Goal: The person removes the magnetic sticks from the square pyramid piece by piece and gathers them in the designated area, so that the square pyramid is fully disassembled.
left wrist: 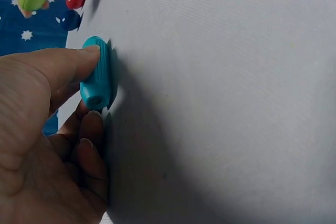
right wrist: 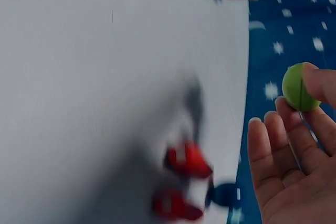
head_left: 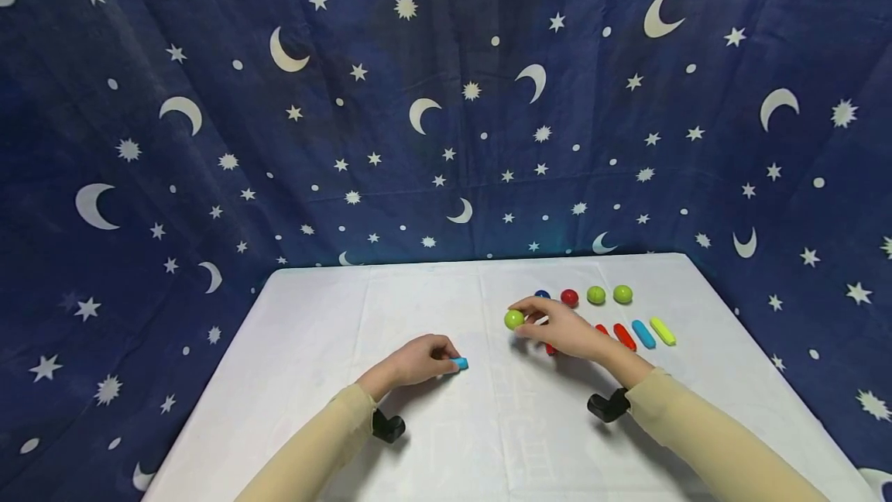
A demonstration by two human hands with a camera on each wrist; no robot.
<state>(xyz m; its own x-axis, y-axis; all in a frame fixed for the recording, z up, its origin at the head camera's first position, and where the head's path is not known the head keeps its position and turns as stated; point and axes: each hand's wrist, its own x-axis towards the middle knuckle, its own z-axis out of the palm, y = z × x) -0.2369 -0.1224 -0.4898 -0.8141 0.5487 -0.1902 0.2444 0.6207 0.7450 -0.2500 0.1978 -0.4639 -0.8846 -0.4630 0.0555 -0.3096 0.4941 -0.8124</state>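
Note:
My left hand (head_left: 418,360) pinches a short blue stick (left wrist: 97,74) with rounded ends and ridged sides between thumb and fingers, low over the white table. The stick lies close along the cloth in the left wrist view. To its right, my right hand (head_left: 557,328) holds a green ball (right wrist: 300,87) between thumb and fingertips, raised above the table. In the right wrist view its other fingers are extended beside the ball. Beneath and behind this hand are red sticks (right wrist: 188,160) and a blue ball (right wrist: 224,194), partly hidden by it in the head view.
Behind the right hand, a red ball (head_left: 569,298) and two green balls (head_left: 595,295) stand in a row. Nearer lie a red stick (head_left: 624,337), a blue stick (head_left: 644,334) and a yellow stick (head_left: 663,331). A dark blue star-and-moon curtain (head_left: 390,130) surrounds the white table (head_left: 334,316).

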